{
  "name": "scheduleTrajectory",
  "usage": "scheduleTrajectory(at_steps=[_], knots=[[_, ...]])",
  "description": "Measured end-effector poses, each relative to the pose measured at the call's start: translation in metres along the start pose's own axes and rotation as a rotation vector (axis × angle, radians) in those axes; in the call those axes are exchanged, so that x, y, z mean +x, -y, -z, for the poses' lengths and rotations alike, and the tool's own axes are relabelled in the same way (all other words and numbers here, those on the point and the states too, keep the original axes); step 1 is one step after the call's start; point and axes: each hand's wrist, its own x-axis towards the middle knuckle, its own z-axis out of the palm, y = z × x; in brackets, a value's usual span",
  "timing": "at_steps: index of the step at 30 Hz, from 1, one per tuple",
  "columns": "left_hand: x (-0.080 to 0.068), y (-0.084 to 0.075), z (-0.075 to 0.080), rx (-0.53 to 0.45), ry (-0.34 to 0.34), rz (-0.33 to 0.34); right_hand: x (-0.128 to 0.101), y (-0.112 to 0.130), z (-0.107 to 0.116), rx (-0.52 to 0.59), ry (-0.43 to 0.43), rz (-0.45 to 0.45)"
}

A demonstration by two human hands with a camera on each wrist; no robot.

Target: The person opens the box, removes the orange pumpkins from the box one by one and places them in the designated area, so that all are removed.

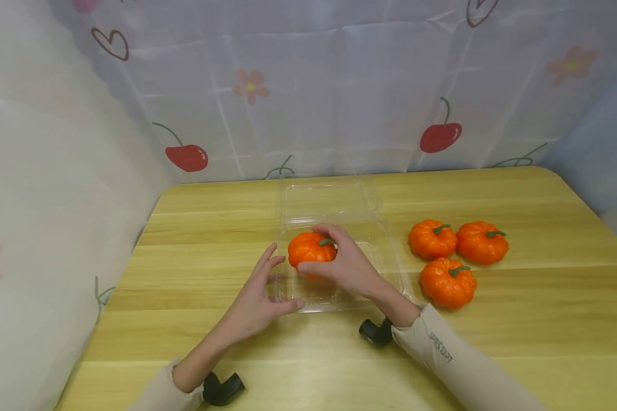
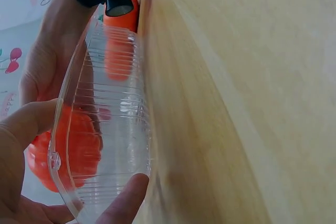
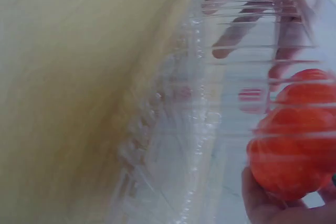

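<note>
An orange toy pumpkin [image 1: 305, 251] with a green stem is gripped by my right hand [image 1: 351, 264], thumb and fingers round its sides. It is over the left half of a clear plastic clamshell container [image 1: 319, 305], whose lid [image 1: 324, 200] lies folded back. At the container's front left corner, my left hand [image 1: 254, 302] holds the edge between thumb and fingers. Seen through the ribbed clear wall [image 2: 110, 129] in the left wrist view, the pumpkin [image 2: 79, 150] sits near rim height. The right wrist view also shows the pumpkin [image 3: 294, 150] behind clear plastic.
Three more toy pumpkins stand close together right of the container: one at back left [image 1: 432, 240], one at back right [image 1: 482, 244] and one in front [image 1: 447, 283]. A printed curtain [image 1: 329, 103] hangs behind the wooden table [image 1: 211, 228].
</note>
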Motion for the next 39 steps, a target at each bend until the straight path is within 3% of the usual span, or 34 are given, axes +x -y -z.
scheduleTrajectory(at_steps=[22,39], knots=[[-0.001,-0.001,0.001,-0.063,0.009,0.006,-0.024,0.01,0.021,0.007,-0.012,0.075],[0.0,0.002,0.001,-0.064,0.0,0.004,-0.056,0.015,0.036,-0.152,-0.045,0.178]])
